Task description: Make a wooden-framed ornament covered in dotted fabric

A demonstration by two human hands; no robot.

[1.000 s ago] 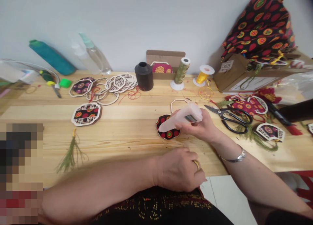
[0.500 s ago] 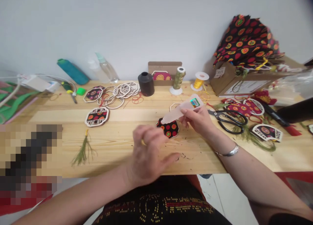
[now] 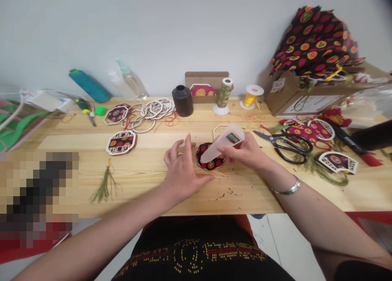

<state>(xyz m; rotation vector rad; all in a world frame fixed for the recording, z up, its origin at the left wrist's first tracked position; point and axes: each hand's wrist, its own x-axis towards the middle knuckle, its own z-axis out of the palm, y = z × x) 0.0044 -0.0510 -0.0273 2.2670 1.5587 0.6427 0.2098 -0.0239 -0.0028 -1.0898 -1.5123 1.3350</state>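
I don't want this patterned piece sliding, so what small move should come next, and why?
Perhaps steady the patterned piece with the left hand: that hand is open beside it, while the right hand holds the pale bottle tilted tip-down over the piece.

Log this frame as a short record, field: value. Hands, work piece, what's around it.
Left hand: open, fingers spread, holding nothing, beside the fabric piece; contact unclear
Right hand: grips a pale bottle
Bottle pose: tilted, tip down at the left part of the fabric piece; contact unclear
Work piece: dark patterned fabric, flat on wooden table
To its left: framed patterned piece, green tassel
Behind: black spool, green spool, yellow spool
To its right: scissors, blades apart
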